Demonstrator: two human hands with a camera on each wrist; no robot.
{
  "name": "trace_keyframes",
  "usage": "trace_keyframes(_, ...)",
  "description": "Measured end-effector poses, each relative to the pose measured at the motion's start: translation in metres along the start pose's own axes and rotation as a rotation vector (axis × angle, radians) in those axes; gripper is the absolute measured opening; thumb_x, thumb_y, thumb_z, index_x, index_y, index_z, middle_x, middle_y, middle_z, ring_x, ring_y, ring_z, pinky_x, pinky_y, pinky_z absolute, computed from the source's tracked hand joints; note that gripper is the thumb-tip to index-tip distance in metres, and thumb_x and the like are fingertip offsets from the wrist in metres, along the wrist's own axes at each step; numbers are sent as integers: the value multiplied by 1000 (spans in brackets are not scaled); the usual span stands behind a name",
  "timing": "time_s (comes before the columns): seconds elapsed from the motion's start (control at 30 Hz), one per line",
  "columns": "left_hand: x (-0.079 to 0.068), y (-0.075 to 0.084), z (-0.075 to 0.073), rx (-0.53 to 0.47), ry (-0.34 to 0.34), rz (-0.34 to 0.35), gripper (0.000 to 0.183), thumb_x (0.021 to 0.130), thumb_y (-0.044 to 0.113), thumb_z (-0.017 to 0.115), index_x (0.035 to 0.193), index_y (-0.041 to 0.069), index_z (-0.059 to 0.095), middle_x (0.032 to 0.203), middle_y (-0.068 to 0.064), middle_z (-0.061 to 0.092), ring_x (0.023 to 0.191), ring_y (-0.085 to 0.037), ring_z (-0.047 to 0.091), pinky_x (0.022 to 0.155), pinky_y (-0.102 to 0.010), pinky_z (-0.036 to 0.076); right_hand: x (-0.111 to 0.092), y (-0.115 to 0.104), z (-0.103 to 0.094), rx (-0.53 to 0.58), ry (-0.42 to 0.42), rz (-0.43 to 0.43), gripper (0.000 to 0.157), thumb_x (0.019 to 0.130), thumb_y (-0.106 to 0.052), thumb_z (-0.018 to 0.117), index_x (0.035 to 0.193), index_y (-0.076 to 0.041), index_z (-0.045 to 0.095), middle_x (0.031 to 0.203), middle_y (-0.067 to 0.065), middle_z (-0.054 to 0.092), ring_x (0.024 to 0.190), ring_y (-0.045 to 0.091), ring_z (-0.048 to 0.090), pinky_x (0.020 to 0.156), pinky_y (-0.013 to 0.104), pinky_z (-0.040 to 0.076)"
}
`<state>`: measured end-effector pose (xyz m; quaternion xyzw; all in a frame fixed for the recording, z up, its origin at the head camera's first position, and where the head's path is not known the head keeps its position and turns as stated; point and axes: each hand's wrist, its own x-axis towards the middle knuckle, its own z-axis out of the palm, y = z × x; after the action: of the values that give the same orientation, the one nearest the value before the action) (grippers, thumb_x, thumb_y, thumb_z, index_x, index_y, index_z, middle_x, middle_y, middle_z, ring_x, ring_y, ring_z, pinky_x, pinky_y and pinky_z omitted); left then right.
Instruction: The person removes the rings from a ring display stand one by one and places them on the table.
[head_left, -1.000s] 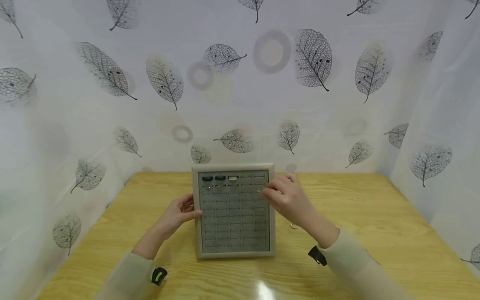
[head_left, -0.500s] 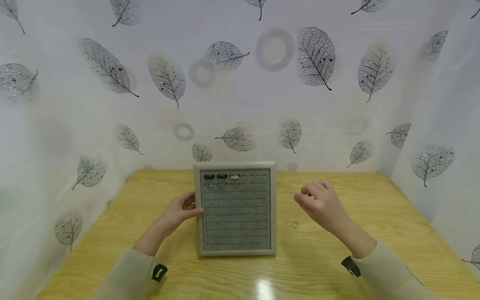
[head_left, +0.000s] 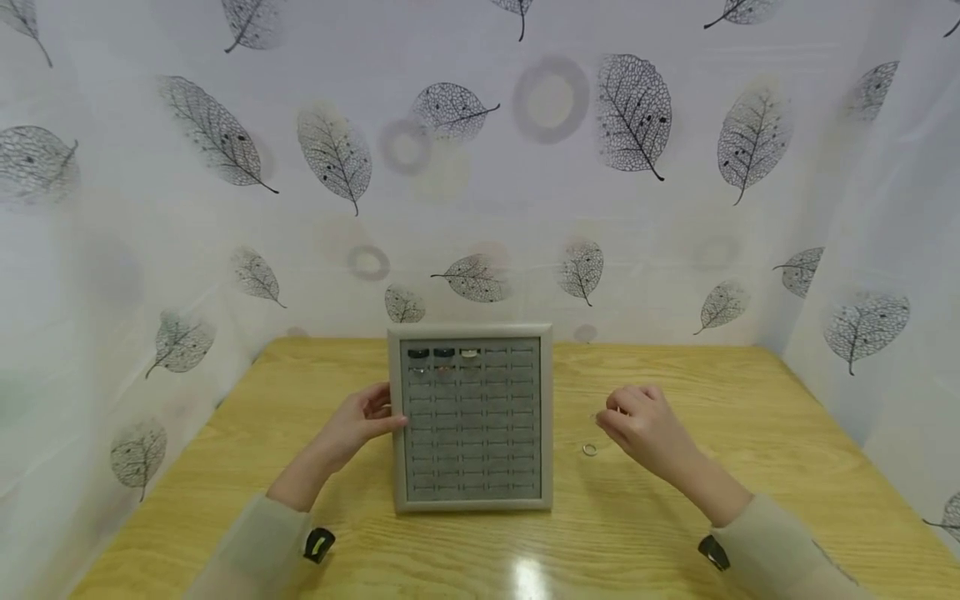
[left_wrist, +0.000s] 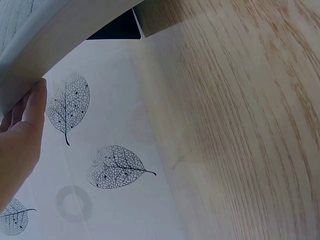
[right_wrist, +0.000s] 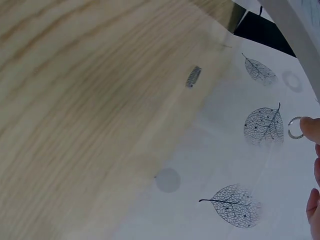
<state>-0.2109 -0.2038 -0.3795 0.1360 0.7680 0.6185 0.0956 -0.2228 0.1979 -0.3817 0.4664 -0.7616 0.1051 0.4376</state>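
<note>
Left of the frame's centre, our left hand (head_left: pixel 358 427) is gripping the ring board (head_left: pixel 472 423), presumably steadying it; right of centre, our right hand (head_left: pixel 643 425) is pinching a silvery ring (right_wrist: pixel 289 131).

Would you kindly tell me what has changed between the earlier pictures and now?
The right hand has moved away from the display, rightward and then lower, still pinching a ring. Nothing was let go. The left hand still holds the display's left edge, and the other ring stays on the table.
</note>
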Motion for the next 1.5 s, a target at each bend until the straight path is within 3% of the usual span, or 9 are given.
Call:
trace_keyframes(0.3, 0, 0, 0, 3, -2, 1, 65, 82, 15, 65, 133, -5, 30, 125, -21, 42, 114, -32, 43, 89, -38, 41, -22, 7, 14, 34, -88, 30, 50, 96, -34, 31, 62, -13, 61, 68, -1, 44, 58, 13, 40, 54, 30, 28)
trace_keyframes(0.37, 0, 0, 0, 5, -1, 4, 65, 81, 16, 65, 133, -5, 30, 125, -21, 42, 113, -32, 43, 89, -38, 41, -27, 8, 16, 42, -132, 49, 36, 91, -28, 49, 61, -14, 61, 68, -2, 43, 58, 12, 40, 54, 30, 27)
trace_keyframes(0.43, 0, 0, 0, 6, -1, 7, 66, 81, 16, 65, 133, -5, 30, 125, -21, 42, 113, -32, 43, 89, -38, 41, -32, 9, 17, 42, -200, 82, 22, 80, -21, 66, 60, -15, 60, 67, -4, 42, 58, 11, 39, 55, 29, 25)
trace_keyframes(0.53, 0, 0, 0, 5, -3, 6, 66, 81, 16, 65, 133, -5, 30, 125, -21, 42, 113, -32, 43, 89, -38, 41, -36, 9, 17, 38, -314, 138, 22, 57, -8, 79, 57, -17, 59, 65, -7, 40, 58, 9, 37, 55, 28, 21)
trace_keyframes(0.7, -1, 1, 0, 9, -3, 6, 65, 82, 16, 64, 133, -5, 30, 125, -21, 42, 114, -32, 42, 90, -38, 40, -39, 11, 18, 56, -473, 222, 21, 59, -10, 80, 59, -19, 62, 66, -10, 41, 60, 7, 38, 56, 29, 20)
trace_keyframes(0.97, -1, 2, 1, 10, -5, 4, 65, 82, 16, 65, 133, -4, 30, 126, -21, 42, 114, -32, 42, 89, -38, 40, -41, 14, 17, 106, -640, 345, 15, 64, -13, 77, 63, -19, 64, 69, -12, 44, 62, 5, 40, 58, 29, 23)
trace_keyframes(1.27, 0, 3, 0, 5, -16, -5, 67, 81, 18, 65, 134, -4, 29, 127, -21, 41, 114, -32, 42, 89, -38, 41, -43, 20, 17, 180, -716, 469, 11, 70, -9, 73, 67, -17, 66, 69, -12, 46, 61, 4, 42, 58, 31, 26)
trace_keyframes(1.5, -1, 2, 0, 2, -9, -20, 67, 81, 17, 65, 133, -4, 29, 127, -21, 41, 114, -32, 43, 89, -37, 41, -45, 21, 18, 178, -755, 459, 7, 72, -9, 71, 70, -16, 69, 69, -13, 46, 63, 4, 45, 60, 33, 28)
